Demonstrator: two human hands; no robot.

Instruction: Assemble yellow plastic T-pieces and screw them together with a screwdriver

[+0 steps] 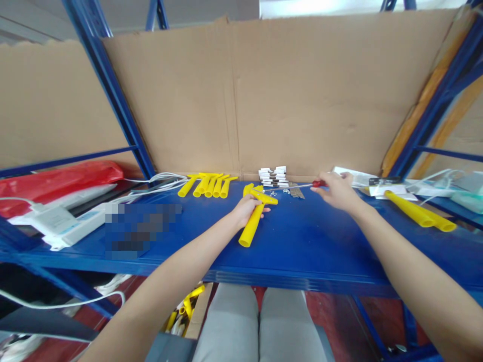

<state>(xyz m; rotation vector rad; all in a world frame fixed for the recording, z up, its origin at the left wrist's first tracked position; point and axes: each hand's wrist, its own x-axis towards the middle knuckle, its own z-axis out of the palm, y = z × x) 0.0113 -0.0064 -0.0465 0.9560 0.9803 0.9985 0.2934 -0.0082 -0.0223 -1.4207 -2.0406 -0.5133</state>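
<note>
My left hand [246,210] is closed around a yellow T-shaped plastic handle [251,229], whose hollow tube end points toward me. Behind its wide head lies another yellow piece [248,188], partly covered. My right hand [335,191] grips a screwdriver [317,184] by its red grip. The long shaft runs left, with its tip close to the far side of the yellow head; whether it touches cannot be made out. Small metal screws [273,193] are scattered under the shaft. Beside them lie thin grey strips [296,191].
Several yellow handles [207,186] lie in a row at back left, near white cables. A stack of white-wrapped pieces [272,177] sits against the cardboard [302,100]. Two yellow tubes [411,208] rest at right. White power strips [62,223] and a red bag [64,183] occupy the left.
</note>
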